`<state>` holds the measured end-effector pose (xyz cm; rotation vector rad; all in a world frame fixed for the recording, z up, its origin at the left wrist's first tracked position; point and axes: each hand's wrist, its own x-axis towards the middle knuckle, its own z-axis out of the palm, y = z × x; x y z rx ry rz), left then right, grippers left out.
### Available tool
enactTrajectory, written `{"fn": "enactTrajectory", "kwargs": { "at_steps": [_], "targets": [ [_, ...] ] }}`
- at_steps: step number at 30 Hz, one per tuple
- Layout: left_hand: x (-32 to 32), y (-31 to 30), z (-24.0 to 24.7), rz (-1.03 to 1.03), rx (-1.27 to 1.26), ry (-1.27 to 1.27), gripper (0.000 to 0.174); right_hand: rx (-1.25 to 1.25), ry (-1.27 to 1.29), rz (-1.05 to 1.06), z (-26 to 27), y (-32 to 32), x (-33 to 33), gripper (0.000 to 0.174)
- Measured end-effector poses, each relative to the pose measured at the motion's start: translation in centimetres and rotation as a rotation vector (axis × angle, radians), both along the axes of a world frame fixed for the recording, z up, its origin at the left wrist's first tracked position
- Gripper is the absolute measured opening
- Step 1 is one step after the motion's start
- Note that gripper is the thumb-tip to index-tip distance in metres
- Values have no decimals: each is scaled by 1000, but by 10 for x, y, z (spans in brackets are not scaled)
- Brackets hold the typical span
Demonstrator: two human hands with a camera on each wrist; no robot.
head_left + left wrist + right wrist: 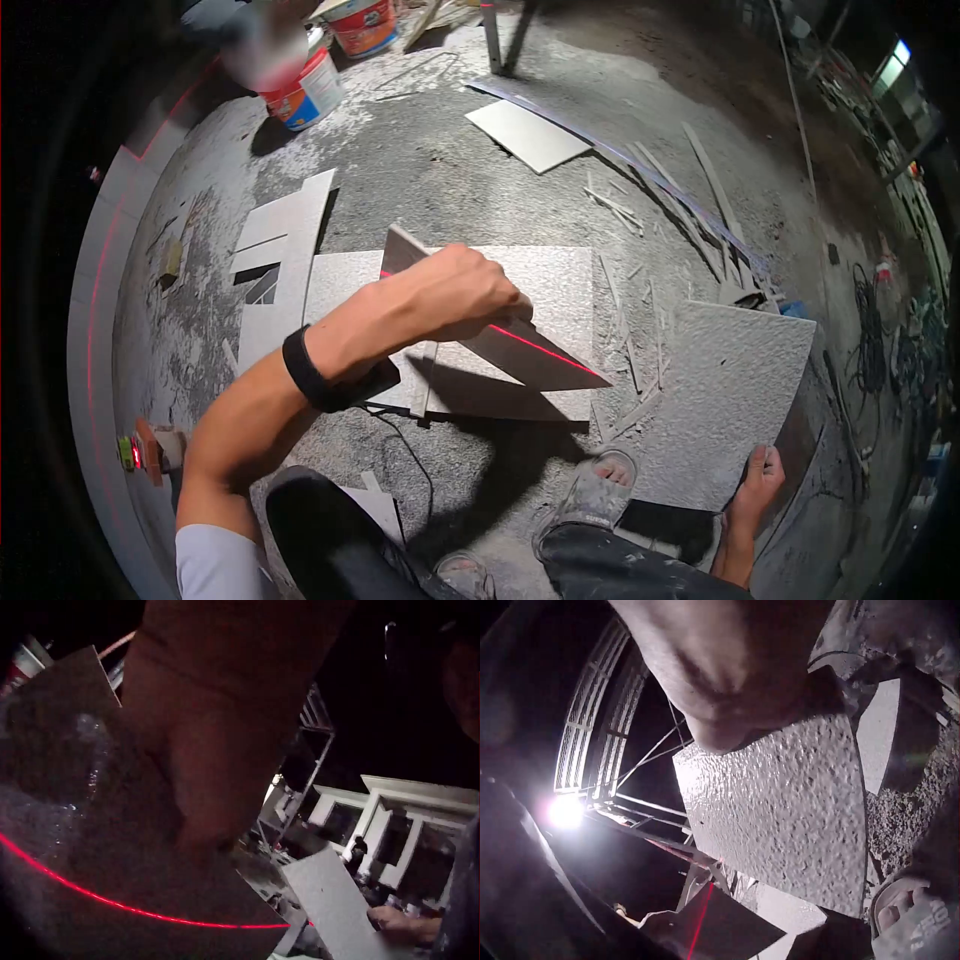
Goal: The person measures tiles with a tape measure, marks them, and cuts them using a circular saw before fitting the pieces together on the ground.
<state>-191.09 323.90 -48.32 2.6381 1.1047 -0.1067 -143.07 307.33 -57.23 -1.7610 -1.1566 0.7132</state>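
Observation:
My left hand (455, 290) grips a flat tile (545, 362) by its upper edge and holds it tilted above the pale tiles (555, 275) on the ground. A red laser line crosses this tile, and its smooth dark face fills much of the left wrist view. At the right, my right hand (757, 485) holds the edge of a pale tile (725, 390) with a rough, pitted face. That same rough tile (780, 810) leans below the right hand (727, 712) in the right wrist view, where the fingers are largely hidden.
Cut tile pieces (270, 235) lie at the left, and another pale tile (530, 135) lies farther ahead. Thin strips (710, 190) litter the right. Buckets (305, 90) stand at the back left. A laser device (130, 453) sits at left. My sandalled foot (605, 480) is near the rough tile.

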Motion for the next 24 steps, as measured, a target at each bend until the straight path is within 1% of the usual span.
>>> {"fn": "enactTrajectory", "kwargs": {
  "at_steps": [2, 3, 4, 6, 7, 8, 9, 10, 12, 13, 14, 16, 19, 20, 21, 22, 23, 24],
  "targets": [
    [16, 17, 2, -74, -7, 68, 18, -3, 244, -64, -3, -5, -6, 30],
    [24, 27, 1, -105, -87, 46, 14, -6, 243, -71, -5, -7, -9, 30],
    [37, 38, 12, -127, -191, 40, 16, -13, 220, -116, -7, -8, -10, 32],
    [56, 55, 3, -255, -216, 18, 19, -20, 192, -173, -7, -13, -12, 34],
    [66, 63, -8, -267, -214, 14, 19, -45, 186, -154, -5, -15, -13, 34],
    [75, 69, -24, -285, -278, 13, 18, -71, 179, -134, -4, -18, -11, 33],
    [82, 73, -39, -300, -341, 11, 17, -88, 229, -100, -7, -23, -4, 27],
    [88, 76, -48, -310, -339, 7, 17, -86, 224, -109, -14, -25, -7, 27],
    [109, 80, -67, -193, -356, 153, 13, -67, 243, -364, -22, -31, -14, 27],
    [116, 84, -101, -147, -289, 115, 10, -159, 313, -192, -16, -35, -3, 28],
    [122, 87, -135, -100, -224, 77, 7, -154, 292, -218, -13, -36, -1, 28],
    [133, 93, -160, -276, -45, 63, 5, -137, 469, -143, -14, -31, -12, 30],
    [142, 92, -200, -318, 27, 17, 7, -149, 475, -140, -32, -36, -10, 30],
    [145, 90, -210, -337, 63, -5, 7, -135, 498, -142, -24, -28, -23, 29],
    [148, 88, -220, -357, 98, -26, 9, -123, 447, -191, -16, -20, -40, 30],
    [151, 85, -216, -378, 131, -47, 10, -124, 447, -190, -20, -22, -38, 30],
    [151, 79, -210, -408, 114, 32, 13, -166, 463, -158, -27, -26, -34, 30],
    [149, 73, -209, -397, 112, 36, 13, -207, 478, -120, -34, -26, -32, 29]
  ]
}}
